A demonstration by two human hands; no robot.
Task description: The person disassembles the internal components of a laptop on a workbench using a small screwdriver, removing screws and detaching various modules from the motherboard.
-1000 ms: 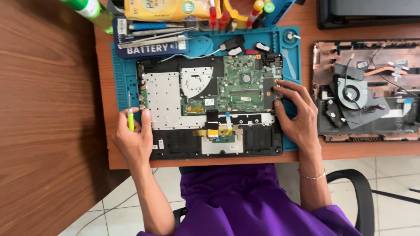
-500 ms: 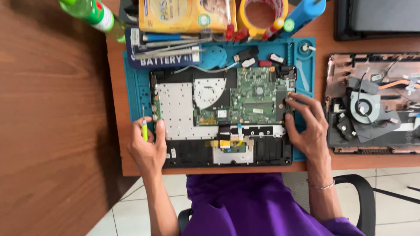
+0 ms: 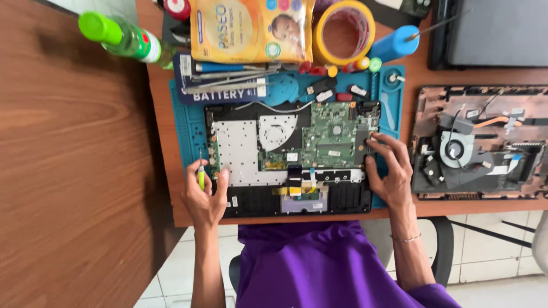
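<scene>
Now the left hand (image 3: 204, 197) is gripping a small yellow-green screwdriver (image 3: 201, 175) with closed fingers, resting at the left edge of the opened laptop (image 3: 288, 157), which is lying on a blue mat (image 3: 185, 128) on the counter (image 3: 162, 154). Meanwhile the right hand (image 3: 390, 171) is pressing spread, open fingers (image 3: 381, 141) against the laptop's right edge beside the green circuit board (image 3: 331, 140), holding nothing. Above the mat a tape roll (image 3: 344, 32), a yellow packet (image 3: 251, 28) and a green bottle (image 3: 123, 37) are lying, and a second dismantled laptop (image 3: 479, 142) is sitting to the right.
</scene>
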